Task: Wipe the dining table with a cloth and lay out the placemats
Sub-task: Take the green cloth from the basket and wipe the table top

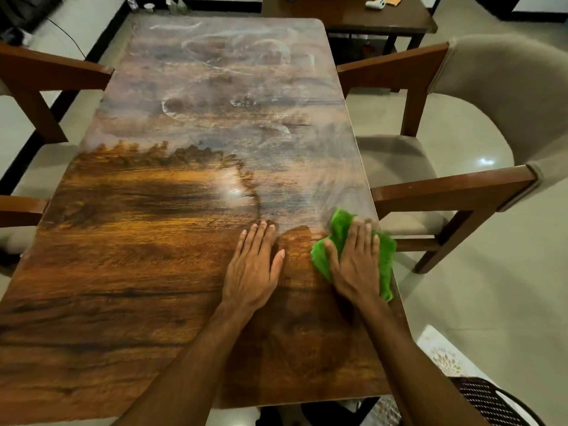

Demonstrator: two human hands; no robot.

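A long wooden dining table (pixel 138 241) fills the view. Its far half is dull with whitish dusty smears; the near half shows glossy brown grain. My right hand (pixel 356 262) lies flat, fingers spread, pressing a green cloth (pixel 385 256) onto the table at its right edge. My left hand (pixel 255 265) rests flat on the bare wood just left of the cloth, fingers together, holding nothing. No placemats are in view.
A cushioned wooden armchair (pixel 491 96) stands at the table's right side, and wooden chair arms (pixel 46 75) show at the left. A dark side table (pixel 353 16) with small items stands beyond the far end. A woven black seat (pixel 488 401) is at lower right.
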